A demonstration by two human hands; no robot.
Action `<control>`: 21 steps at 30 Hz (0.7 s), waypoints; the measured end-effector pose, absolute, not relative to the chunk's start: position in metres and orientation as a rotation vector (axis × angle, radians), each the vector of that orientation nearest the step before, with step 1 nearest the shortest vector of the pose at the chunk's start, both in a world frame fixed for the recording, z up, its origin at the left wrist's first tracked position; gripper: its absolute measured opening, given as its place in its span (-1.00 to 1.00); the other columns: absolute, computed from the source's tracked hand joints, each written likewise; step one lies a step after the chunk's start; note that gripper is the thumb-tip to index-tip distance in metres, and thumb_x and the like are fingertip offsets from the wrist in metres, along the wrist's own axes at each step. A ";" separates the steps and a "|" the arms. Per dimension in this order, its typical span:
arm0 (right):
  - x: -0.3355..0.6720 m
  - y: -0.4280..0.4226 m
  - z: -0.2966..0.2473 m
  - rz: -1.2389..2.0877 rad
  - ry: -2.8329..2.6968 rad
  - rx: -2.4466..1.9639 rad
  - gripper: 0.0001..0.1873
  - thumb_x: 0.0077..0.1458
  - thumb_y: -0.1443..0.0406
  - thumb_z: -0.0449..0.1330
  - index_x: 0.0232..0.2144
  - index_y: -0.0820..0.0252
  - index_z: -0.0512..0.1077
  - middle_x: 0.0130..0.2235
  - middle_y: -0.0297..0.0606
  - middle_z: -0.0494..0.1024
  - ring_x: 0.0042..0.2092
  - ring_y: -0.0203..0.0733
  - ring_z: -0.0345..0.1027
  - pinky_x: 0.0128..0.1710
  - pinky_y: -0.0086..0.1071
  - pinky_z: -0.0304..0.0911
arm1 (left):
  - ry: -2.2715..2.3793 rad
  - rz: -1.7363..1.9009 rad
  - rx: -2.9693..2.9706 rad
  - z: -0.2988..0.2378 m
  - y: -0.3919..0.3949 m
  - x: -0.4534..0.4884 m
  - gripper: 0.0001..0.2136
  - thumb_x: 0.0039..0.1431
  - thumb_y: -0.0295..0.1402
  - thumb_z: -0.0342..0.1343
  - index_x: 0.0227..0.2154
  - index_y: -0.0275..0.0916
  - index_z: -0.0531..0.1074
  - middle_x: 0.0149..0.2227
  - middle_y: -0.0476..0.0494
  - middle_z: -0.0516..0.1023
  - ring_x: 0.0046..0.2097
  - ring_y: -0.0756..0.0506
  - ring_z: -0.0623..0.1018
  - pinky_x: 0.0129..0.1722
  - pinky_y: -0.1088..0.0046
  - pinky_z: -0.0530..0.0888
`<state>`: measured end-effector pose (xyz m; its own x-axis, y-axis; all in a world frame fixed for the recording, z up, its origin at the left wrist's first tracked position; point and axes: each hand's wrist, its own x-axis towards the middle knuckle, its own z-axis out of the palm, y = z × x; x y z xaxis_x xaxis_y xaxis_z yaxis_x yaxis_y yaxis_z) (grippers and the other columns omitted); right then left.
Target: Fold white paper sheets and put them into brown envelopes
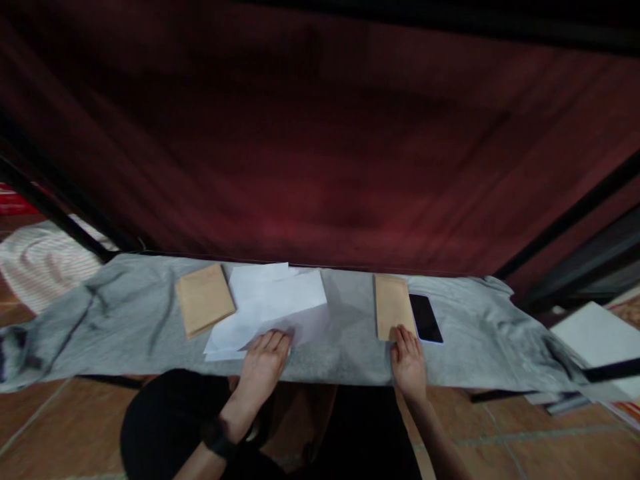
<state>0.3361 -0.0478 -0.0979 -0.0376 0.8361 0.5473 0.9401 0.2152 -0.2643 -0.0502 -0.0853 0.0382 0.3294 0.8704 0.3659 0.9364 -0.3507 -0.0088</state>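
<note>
My left hand, with a dark band on the wrist, has its fingers curled together at the near edge of a white sheet of paper, gripping it. The sheet is partly lifted and lies over other white sheets. To the left of the papers is a stack of brown paper envelopes. My right hand rests its outstretched fingertips on the near end of another brown envelope, which lies flat. A phone with a dark screen lies against that envelope's right side.
A grey cloth covers the narrow table. Behind it hangs a dark red curtain between dark frame bars. A striped cloth sits at the far left, and white boards or boxes stand at the right. Tiled floor shows below.
</note>
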 end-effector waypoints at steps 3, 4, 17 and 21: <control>0.335 -0.049 -0.095 -0.131 -1.854 -1.578 -0.46 0.30 0.33 -0.08 0.31 0.13 0.19 0.32 -0.09 0.27 0.34 0.04 0.08 0.31 0.13 0.06 | -1.652 -0.373 -2.470 0.034 -0.083 -0.012 -0.74 0.20 -0.63 -0.01 -0.16 -0.27 0.50 -0.17 -0.20 0.57 -0.08 -0.21 0.52 -0.06 0.23 0.44; 0.334 -0.051 -0.095 -0.082 -1.835 -1.560 -0.46 0.31 0.32 -0.08 0.31 0.12 0.19 0.32 -0.10 0.26 0.35 0.04 0.07 0.30 0.13 0.08 | -1.647 -0.358 -2.493 0.032 -0.082 -0.002 -0.75 0.20 -0.63 0.00 -0.17 -0.27 0.50 -0.16 -0.20 0.57 -0.06 -0.21 0.51 -0.05 0.22 0.45; 0.282 -0.063 -0.081 0.361 -1.875 -1.331 -0.39 0.26 0.39 -0.04 0.34 0.06 0.14 0.34 -0.17 0.25 0.34 -0.09 0.13 0.30 -0.03 0.18 | -1.539 -0.226 -2.723 0.010 -0.076 0.059 -0.75 0.24 -0.60 0.00 -0.12 -0.23 0.48 -0.06 -0.21 0.57 0.04 -0.20 0.51 0.06 0.23 0.41; 0.282 -0.059 -0.080 0.365 -1.760 -1.385 -0.30 0.17 0.42 0.02 0.35 0.16 0.10 0.28 -0.07 0.34 0.27 0.00 0.26 0.23 0.00 0.27 | -1.544 -0.192 -2.737 0.002 -0.082 0.050 -0.71 0.24 -0.60 -0.02 -0.10 -0.20 0.48 -0.06 -0.20 0.58 0.03 -0.19 0.52 0.06 0.22 0.41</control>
